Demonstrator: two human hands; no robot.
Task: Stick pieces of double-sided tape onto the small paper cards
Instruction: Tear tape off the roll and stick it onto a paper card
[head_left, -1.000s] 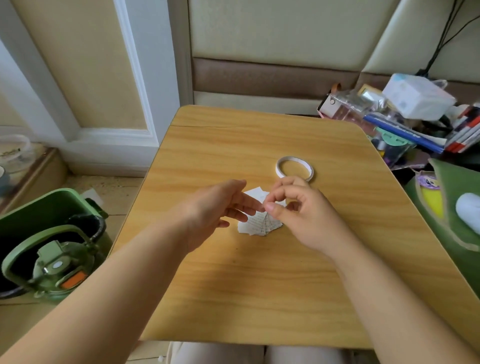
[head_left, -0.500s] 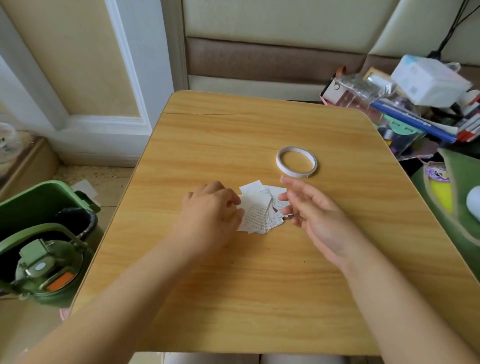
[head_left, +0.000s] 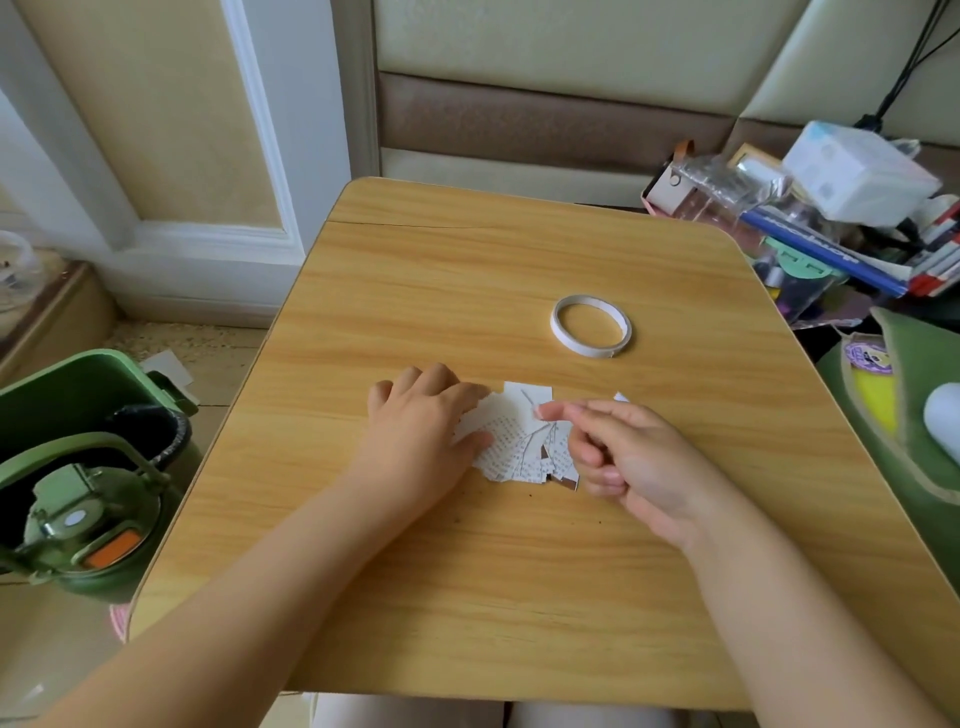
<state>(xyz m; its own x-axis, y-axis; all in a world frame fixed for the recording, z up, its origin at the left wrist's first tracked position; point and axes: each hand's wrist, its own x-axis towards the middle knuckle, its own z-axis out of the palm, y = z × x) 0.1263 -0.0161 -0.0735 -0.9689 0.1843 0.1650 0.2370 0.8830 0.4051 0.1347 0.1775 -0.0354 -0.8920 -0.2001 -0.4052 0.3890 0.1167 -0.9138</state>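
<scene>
I see the small paper cards (head_left: 524, 447) fanned in a loose pile at the centre of the counter (head_left: 467, 571). My left hand (head_left: 423, 434) rests on their nine o'clock edge, fingers loosely curled over them. My right hand (head_left: 618, 452) hovers at three o'clock, forefinger extended to the top card; whether it holds tape I cannot tell. The tape roll (head_left: 591, 325) lies apart at one o'clock. I judge most cards remain untaped.

A wooden table (head_left: 467, 597) stands against a padded beige wall (head_left: 545, 47).
</scene>
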